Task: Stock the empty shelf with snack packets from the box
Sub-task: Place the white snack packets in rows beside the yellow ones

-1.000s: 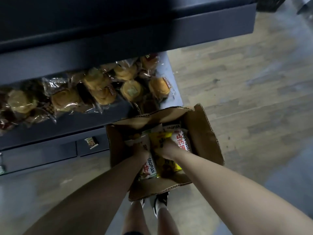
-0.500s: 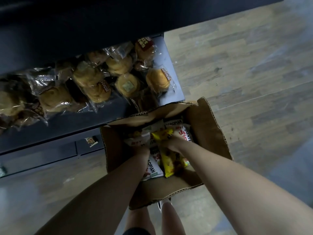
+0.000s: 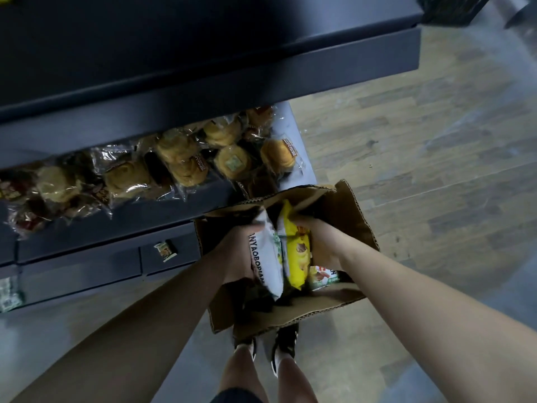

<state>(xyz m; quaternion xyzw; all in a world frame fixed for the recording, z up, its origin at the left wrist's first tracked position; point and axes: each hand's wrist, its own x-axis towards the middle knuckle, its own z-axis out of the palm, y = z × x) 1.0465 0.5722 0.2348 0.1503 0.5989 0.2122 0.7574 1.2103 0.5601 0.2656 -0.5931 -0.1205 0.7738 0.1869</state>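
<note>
1. Status: both hands are inside the cardboard box (image 3: 348, 216) on the floor, which sits against the base of the dark shelving unit (image 3: 203, 82). I read this as the pick-up step, packets gathered but not yet clear of the box.
2. Grip: left hand (image 3: 235, 254) is wrapped around the white packet (image 3: 266, 257). Right hand (image 3: 316, 242) presses the yellow packet (image 3: 296, 251) against the white one. Together they clamp an upright bundle between the palms.
3. One more green-and-red packet (image 3: 322, 276) lies on the box bottom just beside the right wrist. It isn't in the grip.
4. The lower shelf (image 3: 293, 132) already holds wrapped buns (image 3: 186, 161). The upper dark shelf looks bare from here, so I'd take it as the target.
5. How I'd do it well: keep palm pressure even, since slick film bags can squirt out of a side clamp. Curl fingertips under the bottom edges before lifting.
6. Lift straight up to clear the box flaps, then swing toward the shelf.
7. Risk: crushing the contents. Squeeze only enough to hold.
8. Set the packets upright with labels facing out, then return for the loose one.
</note>
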